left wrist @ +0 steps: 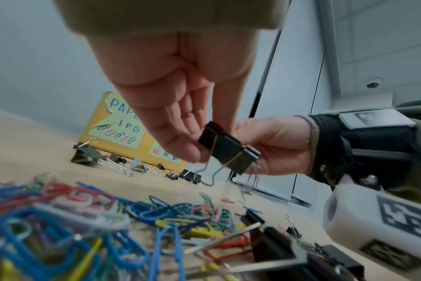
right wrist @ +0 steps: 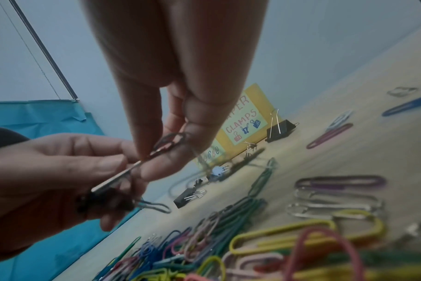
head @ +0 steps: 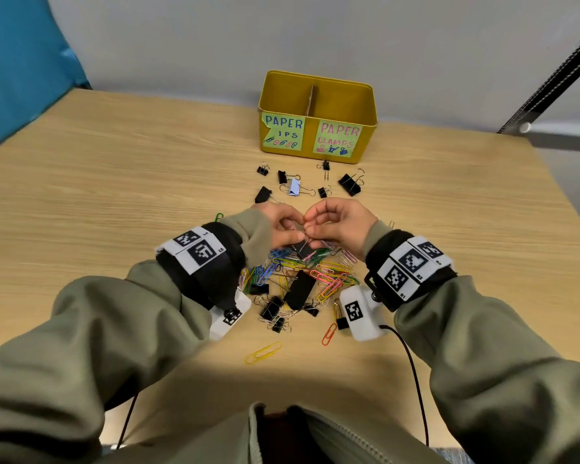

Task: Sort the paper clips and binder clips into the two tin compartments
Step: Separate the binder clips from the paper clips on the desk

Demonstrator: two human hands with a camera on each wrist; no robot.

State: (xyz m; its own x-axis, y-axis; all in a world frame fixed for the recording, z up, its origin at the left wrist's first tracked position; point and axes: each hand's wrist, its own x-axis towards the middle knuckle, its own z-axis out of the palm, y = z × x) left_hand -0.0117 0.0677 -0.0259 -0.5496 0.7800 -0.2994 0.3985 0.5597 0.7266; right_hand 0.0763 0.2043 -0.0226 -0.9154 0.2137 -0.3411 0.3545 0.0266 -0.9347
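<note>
Risk: paper clips seem snagged on the black binder clip; a sharp tug could drop it back into the mixed pile.
Left hand: raised above the worktop, grip closed around the binder clip's body.
Right hand: raised opposite, fingertips pinching a wire loop.
Tin: well beyond the pile; its contents are hidden.

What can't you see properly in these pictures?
- Inside the yellow tin: head view, front wall hides the bottom.
- Left label: torn, letters missing.
- What the right hand pinches: right wrist view, blurred.
- Black binder clip: head view, the left hand mostly covers it.
</note>
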